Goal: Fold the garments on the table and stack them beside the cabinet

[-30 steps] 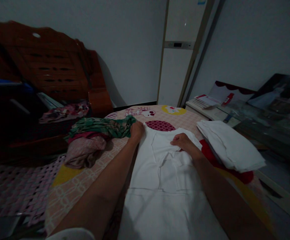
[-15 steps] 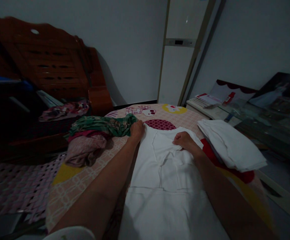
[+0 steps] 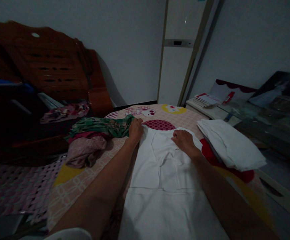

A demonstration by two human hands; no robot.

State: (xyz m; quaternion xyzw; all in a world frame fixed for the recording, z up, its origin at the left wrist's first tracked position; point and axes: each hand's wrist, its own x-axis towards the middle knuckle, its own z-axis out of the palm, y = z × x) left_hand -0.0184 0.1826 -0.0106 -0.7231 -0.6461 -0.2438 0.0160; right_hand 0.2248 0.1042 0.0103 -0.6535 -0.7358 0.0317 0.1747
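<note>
A white garment (image 3: 147, 170) lies stretched lengthwise over the table, with a seam across its middle and a few wrinkles near its upper part. My left hand (image 3: 135, 130) is closed on its far left corner, beside a green patterned cloth (image 3: 100, 126). Over the far right part of the garment, my right hand (image 3: 183, 140) has its fingers curled in a pinch at the fabric; the fingertips are partly hidden. A folded white cloth stack (image 3: 231, 143) lies to the right of the garment.
The round table has a patterned pink cover (image 3: 85, 186). A brownish-pink bundled cloth (image 3: 85, 150) sits at its left. Beyond are a wooden bench (image 3: 50, 63) and a woven seat (image 3: 17, 190); a glass shelf (image 3: 267, 116) stands right, a tall white appliance (image 3: 176, 73) behind.
My right hand has shifted slightly toward the far edge, and the fabric under it lies flatter. My left hand has moved slightly left and away from me, still at the garment's corner.
</note>
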